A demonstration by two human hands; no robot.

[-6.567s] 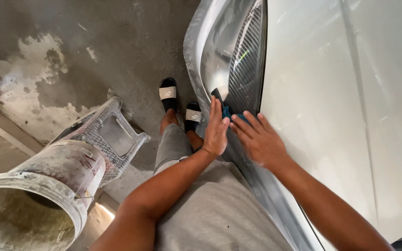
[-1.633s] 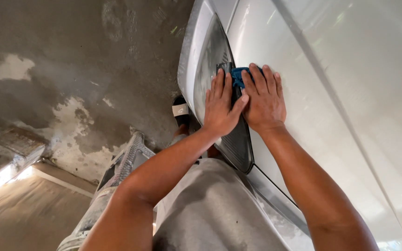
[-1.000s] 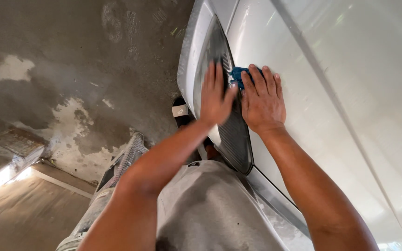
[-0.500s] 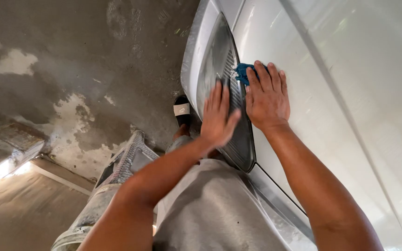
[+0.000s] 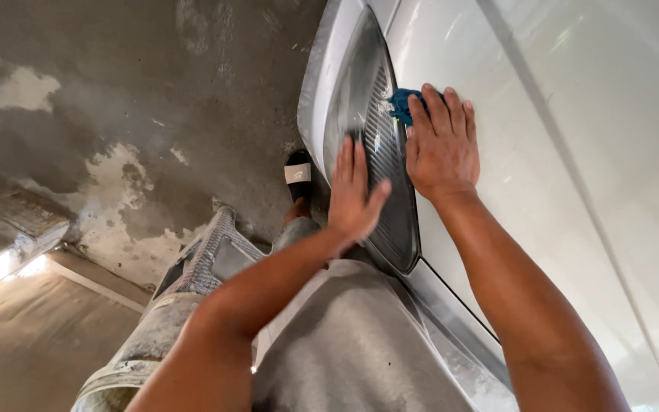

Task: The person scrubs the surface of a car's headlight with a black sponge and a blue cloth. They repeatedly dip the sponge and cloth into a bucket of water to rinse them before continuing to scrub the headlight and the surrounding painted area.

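Observation:
A white car body (image 5: 573,114) fills the right side, with a dark ribbed lamp lens (image 5: 379,145) set in its silver corner. My left hand (image 5: 352,191) lies flat and open on the lens, fingers together, thumb out. My right hand (image 5: 442,141) presses a small blue cloth (image 5: 403,103) against the white panel at the lens edge; only a corner of the cloth shows beyond the fingertips.
A stained concrete floor (image 5: 116,114) lies below. My foot in a black-and-white sandal (image 5: 299,174) stands by the car. A paint-spattered bucket (image 5: 154,336) and a grey crate (image 5: 219,255) sit at lower left, near a raised ledge (image 5: 17,221).
My left hand has slid down the lens, away from the cloth and the right hand. The right hand has stayed on the blue cloth at the lens edge.

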